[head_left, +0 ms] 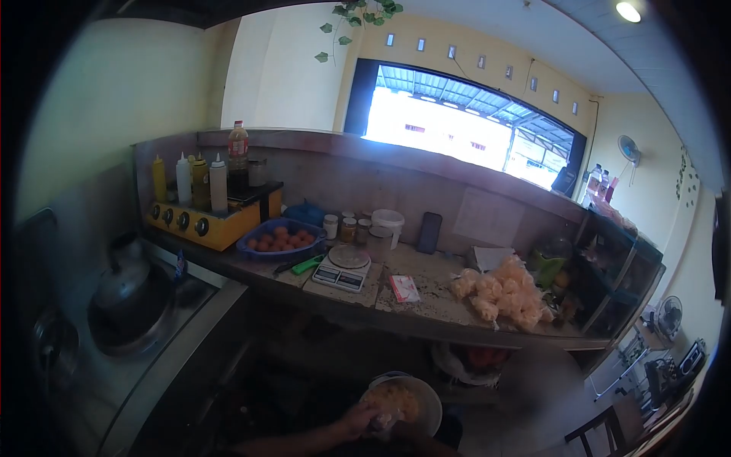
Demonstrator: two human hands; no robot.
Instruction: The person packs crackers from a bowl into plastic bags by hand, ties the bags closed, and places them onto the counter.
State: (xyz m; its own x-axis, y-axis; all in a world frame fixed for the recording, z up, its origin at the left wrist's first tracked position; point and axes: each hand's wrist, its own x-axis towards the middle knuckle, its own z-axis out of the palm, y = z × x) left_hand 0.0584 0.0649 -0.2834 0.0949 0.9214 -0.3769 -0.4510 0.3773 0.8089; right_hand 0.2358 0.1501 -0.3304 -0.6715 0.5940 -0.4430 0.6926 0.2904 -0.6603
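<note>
Left hand (356, 420) is gripping what looks like a clear plastic bag (387, 420) at the near rim of a white bucket (432, 405), yellowish food (392, 397) inside, below the counter (445, 306)'s front edge. Right hand (413, 435)'s too dark, can't tell.

Eggs (280, 240) (brownish) lie in a blue basket (304, 250) — a kettle (122, 280) stands farther left.
</note>
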